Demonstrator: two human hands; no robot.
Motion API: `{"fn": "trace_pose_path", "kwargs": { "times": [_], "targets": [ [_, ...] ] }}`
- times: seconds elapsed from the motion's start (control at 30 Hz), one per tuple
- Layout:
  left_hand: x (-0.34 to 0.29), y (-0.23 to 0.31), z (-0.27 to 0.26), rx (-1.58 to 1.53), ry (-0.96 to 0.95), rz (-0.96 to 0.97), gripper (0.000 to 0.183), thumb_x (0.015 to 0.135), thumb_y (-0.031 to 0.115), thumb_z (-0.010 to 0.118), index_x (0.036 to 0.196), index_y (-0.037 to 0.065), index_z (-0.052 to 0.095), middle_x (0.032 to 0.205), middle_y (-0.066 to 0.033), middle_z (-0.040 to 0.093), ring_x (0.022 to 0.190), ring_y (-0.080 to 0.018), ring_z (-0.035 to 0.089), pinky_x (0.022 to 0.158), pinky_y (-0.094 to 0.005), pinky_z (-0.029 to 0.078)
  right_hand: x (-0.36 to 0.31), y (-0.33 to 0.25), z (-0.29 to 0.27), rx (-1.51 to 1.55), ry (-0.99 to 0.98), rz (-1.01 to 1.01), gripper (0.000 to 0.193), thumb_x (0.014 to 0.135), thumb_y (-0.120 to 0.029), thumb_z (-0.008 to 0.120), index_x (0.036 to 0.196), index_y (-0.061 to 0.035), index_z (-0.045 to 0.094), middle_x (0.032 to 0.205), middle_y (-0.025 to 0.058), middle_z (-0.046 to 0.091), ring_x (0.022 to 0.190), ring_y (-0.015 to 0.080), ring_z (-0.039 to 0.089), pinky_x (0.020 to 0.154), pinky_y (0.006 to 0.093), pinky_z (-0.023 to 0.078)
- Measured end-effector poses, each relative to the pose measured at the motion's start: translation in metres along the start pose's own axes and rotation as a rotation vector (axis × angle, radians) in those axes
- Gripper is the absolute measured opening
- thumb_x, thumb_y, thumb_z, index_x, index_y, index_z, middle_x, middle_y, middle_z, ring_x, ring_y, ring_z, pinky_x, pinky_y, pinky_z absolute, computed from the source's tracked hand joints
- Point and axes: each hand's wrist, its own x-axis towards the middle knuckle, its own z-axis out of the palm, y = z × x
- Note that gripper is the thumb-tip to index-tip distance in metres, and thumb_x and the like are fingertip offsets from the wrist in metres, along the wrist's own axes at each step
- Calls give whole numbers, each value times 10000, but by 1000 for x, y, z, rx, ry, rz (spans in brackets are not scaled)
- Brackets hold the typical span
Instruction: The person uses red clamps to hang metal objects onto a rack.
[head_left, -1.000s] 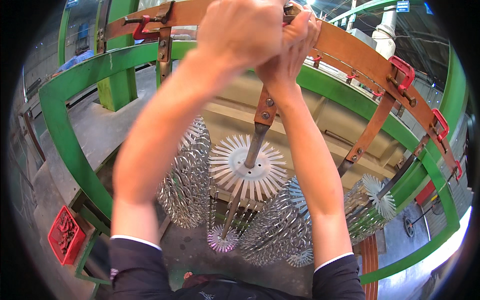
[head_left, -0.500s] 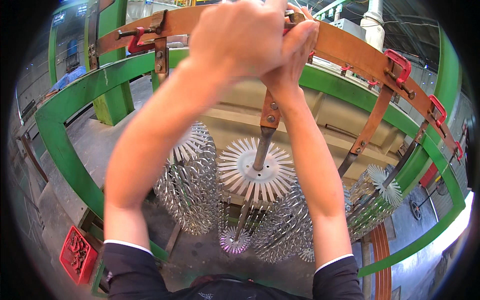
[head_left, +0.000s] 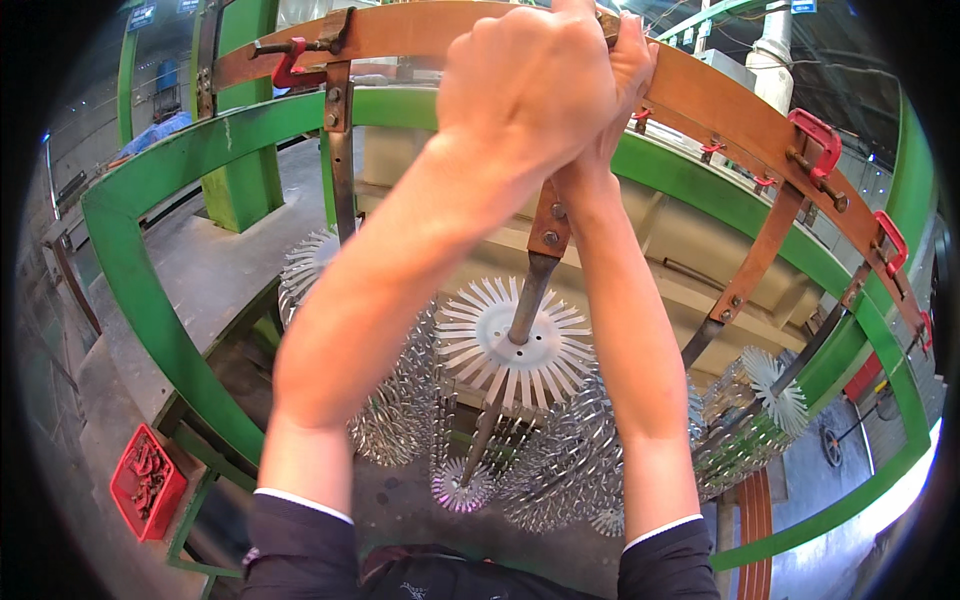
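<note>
Both my hands are raised together at the top middle, in front of a curved copper-coloured bar (head_left: 725, 95). My left hand (head_left: 530, 80) is closed in a fist and overlaps my right hand (head_left: 627, 78), whose fingers are curled around the same spot. Between them shows the rusty metal end of a C-clamp (head_left: 608, 27); most of it is hidden. Below my wrists a copper strap (head_left: 550, 222), bolted to a grey rod (head_left: 530, 300), runs down from the bar. The rod passes through a slotted white disc (head_left: 492, 328), with a smaller disc (head_left: 463, 487) lower down.
Red C-clamps (head_left: 822, 145) grip the bar on the right, and another clamp (head_left: 290, 65) on the left. Racks of shiny metal pieces (head_left: 550, 470) hang around the rod. A green frame (head_left: 150, 290) curves around. A red basket (head_left: 165, 510) of clamps stands lower left.
My left forearm and elbow have swung to the right and inward. My hands stay together at the bar, and the view has shifted slightly.
</note>
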Motion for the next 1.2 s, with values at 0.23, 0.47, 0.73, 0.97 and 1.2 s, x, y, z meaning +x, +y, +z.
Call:
{"fn": "trace_pose_path", "kwargs": {
  "times": [0.23, 0.47, 0.73, 0.97, 1.2],
  "targets": [
    [27, -34, -1, -64, 16, 561, 334, 949, 283, 605, 839, -27, 668, 651, -207, 651, 539, -359, 661, 516, -439, 550, -13, 6, 6, -295, -106, -114, 486, 882, -232, 765, 1267, -4, 576, 1275, 215, 583, 1257, 390, 516, 1103, 557, 384],
    [41, -44, -8, -103, -94, 709, 311, 945, 285, 634, 916, -23, 657, 688, -215, 661, 559, -381, 660, 528, -448, 540, 0, -3, 6, -44, -13, 82, 382, 890, -265, 693, 1099, 31, 573, 1086, 255, 571, 1081, 429, 519, 961, 518, 379],
    [30, -19, -27, 81, -305, 414, 263, 968, 272, 682, 989, 11, 654, 721, -150, 658, 615, -260, 633, 577, -377, 505, -19, 36, 7, -212, -41, -173, 382, 825, -224, 722, 1102, -17, 559, 1042, 199, 539, 1076, 400, 517, 1047, 565, 350],
    [-75, -25, -113, -220, -401, 346, 324, 847, 258, 853, 944, 35, 640, 639, -58, 550, 439, -181, 486, 447, -320, 392, 68, 16, -135, -328, -366, 4, 528, 827, -389, 788, 1093, 55, 685, 998, 216, 646, 1046, 391, 612, 974, 492, 465],
    [-114, 33, -141, -390, -611, 412, 473, 740, 124, 912, 1132, -7, 682, 591, 18, 509, 476, -132, 519, 476, -275, 402, 166, 57, -206, -809, -1069, 363, 367, 839, -222, 689, 980, 116, 715, 920, 294, 719, 891, 397, 735, 849, 451, 592]
  ]
}}
